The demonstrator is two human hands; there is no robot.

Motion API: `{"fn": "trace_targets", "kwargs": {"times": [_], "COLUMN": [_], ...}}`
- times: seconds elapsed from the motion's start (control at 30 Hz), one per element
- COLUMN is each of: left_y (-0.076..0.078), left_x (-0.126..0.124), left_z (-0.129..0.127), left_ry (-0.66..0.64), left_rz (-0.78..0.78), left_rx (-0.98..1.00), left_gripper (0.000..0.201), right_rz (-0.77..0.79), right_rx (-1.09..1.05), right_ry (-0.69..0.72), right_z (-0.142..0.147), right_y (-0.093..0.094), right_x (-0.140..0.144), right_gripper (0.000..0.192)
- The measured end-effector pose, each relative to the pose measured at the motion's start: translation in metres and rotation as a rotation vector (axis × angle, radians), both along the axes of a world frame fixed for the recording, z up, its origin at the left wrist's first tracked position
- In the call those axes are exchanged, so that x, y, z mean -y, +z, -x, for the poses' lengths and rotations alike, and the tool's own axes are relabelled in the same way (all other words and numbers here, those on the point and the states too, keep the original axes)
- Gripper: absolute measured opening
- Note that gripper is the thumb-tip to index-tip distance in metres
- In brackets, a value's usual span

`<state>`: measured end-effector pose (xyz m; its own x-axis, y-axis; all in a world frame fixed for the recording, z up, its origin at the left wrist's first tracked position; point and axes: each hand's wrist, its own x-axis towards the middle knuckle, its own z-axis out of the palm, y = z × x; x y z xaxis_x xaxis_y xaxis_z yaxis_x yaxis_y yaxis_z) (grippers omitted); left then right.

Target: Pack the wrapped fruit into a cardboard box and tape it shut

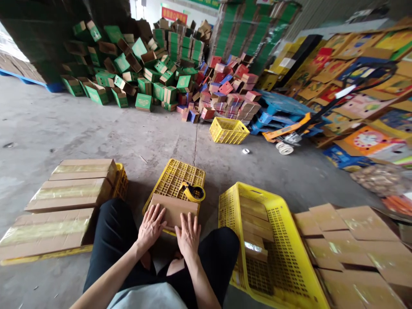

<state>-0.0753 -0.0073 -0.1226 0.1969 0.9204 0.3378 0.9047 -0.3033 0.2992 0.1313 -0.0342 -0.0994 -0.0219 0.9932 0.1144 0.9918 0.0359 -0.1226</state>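
Both hands, left [151,226] and right [188,235], press flat, fingers spread, on cardboard box [174,210] near crate edge [176,176].

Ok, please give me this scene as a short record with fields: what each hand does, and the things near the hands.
left hand: left hand flat on the cardboard piece, open
right hand: right hand flat on the same cardboard piece, open
support: upturned yellow crate under the cardboard
tool: yellow tape dispenser on that crate, beyond the hands
right side: yellow basket holding cardboard pieces
left side: taped cardboard stack
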Motion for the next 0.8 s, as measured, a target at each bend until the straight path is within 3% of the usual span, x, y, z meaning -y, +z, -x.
{"fn": "trace_targets", "kwargs": {"times": [0.2, 0.43, 0.6, 0.7, 0.8], "left_y": [-0.005, -0.004, 0.000, -0.001, -0.004], "left_x": [-0.025, -0.049, -0.057, -0.056, -0.054], "left_z": [-0.001, -0.006, -0.014, -0.016, -0.015], "left_ry": [-0.047, -0.198, -0.162, -0.143, -0.142], "left_rz": [0.006, 0.058, 0.070, 0.053, 0.022], "left_rx": [-0.003, -0.045, -0.106, -0.109, -0.094], "left_gripper": [0.081, 0.087, 0.091, 0.090, 0.083], "right_rz": [0.149, 0.240, 0.287, 0.254, 0.209], "right_rx": [0.001, 0.085, 0.124, 0.134, 0.102], "right_ry": [-0.008, -0.052, -0.060, -0.059, -0.008], "right_z": [0.022, 0.046, 0.047, 0.042, 0.033], "right_y": [0.003, 0.018, 0.022, 0.016, 0.010], "right_x": [-0.023, -0.040, -0.049, -0.048, -0.042], "right_gripper": [0.095, 0.111, 0.096, 0.081, 0.079]}}
